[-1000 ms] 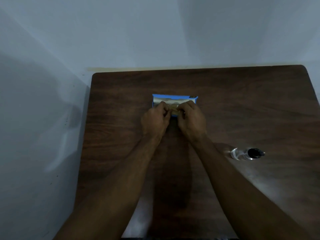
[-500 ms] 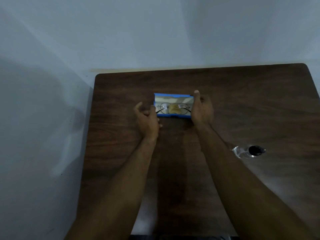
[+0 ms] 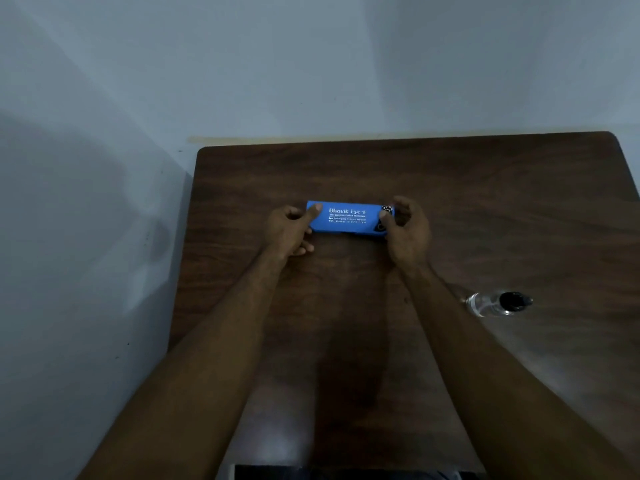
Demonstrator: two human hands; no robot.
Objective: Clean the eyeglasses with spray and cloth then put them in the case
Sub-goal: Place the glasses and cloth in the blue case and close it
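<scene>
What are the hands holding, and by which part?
The closed blue case: left hand grips its left end, right hand its right end, thumbs on top.

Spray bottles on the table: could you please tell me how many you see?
1. A clear, black-capped spray bottle lies on its side on the table, to the right, apart from the blue case. The arms may hide more.

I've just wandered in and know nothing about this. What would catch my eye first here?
The bright blue case with white lettering stands out, closed, at the middle of the dark wooden table. The left hand and right hand hold it by its two ends, thumbs on the lid. Off to the right, apart from them, is a small clear spray bottle with a black cap.
</scene>
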